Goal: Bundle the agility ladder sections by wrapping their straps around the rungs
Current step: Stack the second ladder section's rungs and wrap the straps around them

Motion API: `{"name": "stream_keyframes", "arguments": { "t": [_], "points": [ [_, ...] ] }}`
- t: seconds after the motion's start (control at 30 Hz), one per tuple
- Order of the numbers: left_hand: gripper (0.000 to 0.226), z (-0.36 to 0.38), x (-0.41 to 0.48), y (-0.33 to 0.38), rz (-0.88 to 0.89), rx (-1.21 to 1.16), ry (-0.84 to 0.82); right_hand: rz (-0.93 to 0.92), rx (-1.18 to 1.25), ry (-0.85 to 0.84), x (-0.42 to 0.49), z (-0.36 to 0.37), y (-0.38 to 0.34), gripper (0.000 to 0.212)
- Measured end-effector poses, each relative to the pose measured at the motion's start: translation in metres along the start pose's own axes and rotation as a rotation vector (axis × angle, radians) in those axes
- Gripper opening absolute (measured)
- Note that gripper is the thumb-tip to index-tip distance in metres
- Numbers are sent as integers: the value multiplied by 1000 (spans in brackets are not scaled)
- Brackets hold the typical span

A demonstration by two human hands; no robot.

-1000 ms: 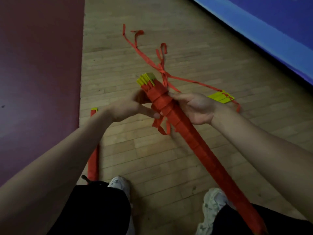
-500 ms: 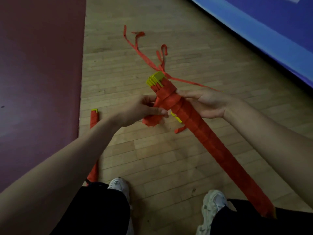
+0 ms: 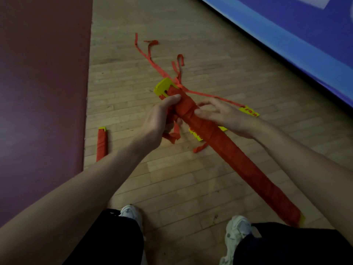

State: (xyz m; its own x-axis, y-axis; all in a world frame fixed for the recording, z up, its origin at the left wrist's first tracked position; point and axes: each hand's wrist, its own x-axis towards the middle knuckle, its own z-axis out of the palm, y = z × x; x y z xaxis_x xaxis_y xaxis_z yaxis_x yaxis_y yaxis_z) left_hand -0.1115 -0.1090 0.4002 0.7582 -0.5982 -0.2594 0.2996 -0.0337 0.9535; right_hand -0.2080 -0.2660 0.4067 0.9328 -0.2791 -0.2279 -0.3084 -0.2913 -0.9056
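While the left hand (image 3: pixel 160 121) curls round the upper end of the red bundle (image 3: pixel 219 142), a loose strap end (image 3: pixel 174 133) dangling below it, the right hand (image 3: pixel 223 115) pinches the wraps with bent fingers and thumb. That bundle slants in the air above the wooden floor (image 3: pixel 191 178), yellow rung tips (image 3: pixel 164 87) uppermost. Should either grip ease before the end is tucked, the top wraps would likely slacken and unwind.

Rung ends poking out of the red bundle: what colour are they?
The rung ends are yellow; head view.
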Motion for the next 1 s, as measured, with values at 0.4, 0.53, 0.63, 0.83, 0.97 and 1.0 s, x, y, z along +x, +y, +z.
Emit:
{"name": "stream_keyframes", "arguments": {
  "t": [0.4, 0.53, 0.63, 0.83, 0.97, 1.0],
  "points": [
    [27, -8, -2, -9, 11, -2, 112, -143, -281, 423, -18, 4, 37, 20],
    [29, -10, 0, -8, 37, 4, 79, -77, -371, 266, -23, 3, 37, 42],
    [32, -4, -2, -5, 51, -33, 28, 8, -252, 27, -25, 14, 48, 87],
    [42, -10, 4, -11, 96, 62, -270, -36, -13, -7, -28, -2, 39, 26],
    [18, -17, 5, -19, 27, 83, -382, 72, 47, -114, -34, -23, 36, 21],
    [16, -19, 7, -22, 34, 140, -373, 106, 54, -139, -36, -25, 36, 25]
  ]
}}
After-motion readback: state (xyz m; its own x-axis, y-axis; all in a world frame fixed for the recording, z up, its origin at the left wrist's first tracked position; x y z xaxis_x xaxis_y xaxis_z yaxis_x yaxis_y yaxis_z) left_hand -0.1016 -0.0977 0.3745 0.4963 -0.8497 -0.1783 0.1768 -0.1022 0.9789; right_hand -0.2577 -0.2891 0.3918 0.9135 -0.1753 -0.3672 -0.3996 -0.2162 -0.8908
